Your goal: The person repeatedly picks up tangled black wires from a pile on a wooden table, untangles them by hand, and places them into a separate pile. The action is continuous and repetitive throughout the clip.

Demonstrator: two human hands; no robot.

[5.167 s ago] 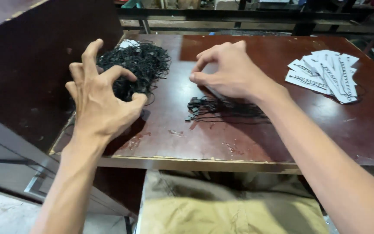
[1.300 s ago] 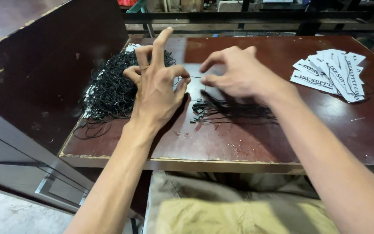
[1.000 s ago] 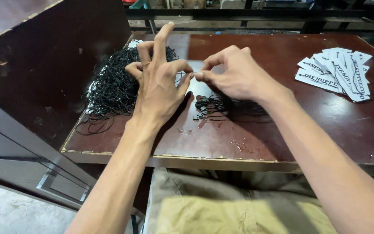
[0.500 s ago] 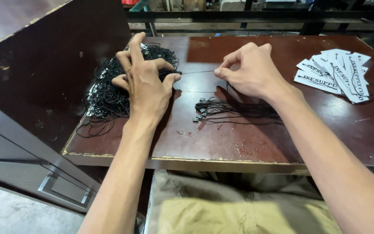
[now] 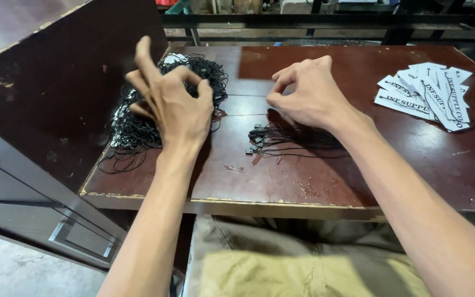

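Looking down from the head camera, I see both hands over a dark red tabletop (image 5: 358,181) that fills the middle of the frame. My left hand (image 5: 171,104) hovers at centre left, raised just in front of a large tangled heap of black cords (image 5: 133,124); the fingers are spread and curled, index pointing up, and it is blurred, so I cannot tell whether a cord runs between thumb and fingertips. My right hand (image 5: 309,93) sits at upper centre, thumb and forefinger drawn together as if pinching something thin, though no strand shows clearly there, so I cannot tell what it grasps either. Directly under and just in front of that hand lies a small bundle of black cords (image 5: 287,143), laid roughly parallel with their little square ends gathered toward the left; I judge this neater lay is a sorted lot, kept apart from the heap so the two do not mix. The heap lies at the tabletop's left end against a dark upright board (image 5: 56,99), which seems to keep it from sliding off. At the upper right of the frame a fan of white paper tags (image 5: 430,93) with dark print rests well apart from both cord piles, within reach of the right hand. Along the bottom edge a lap in tan cloth (image 5: 281,264) shows beneath the tabletop
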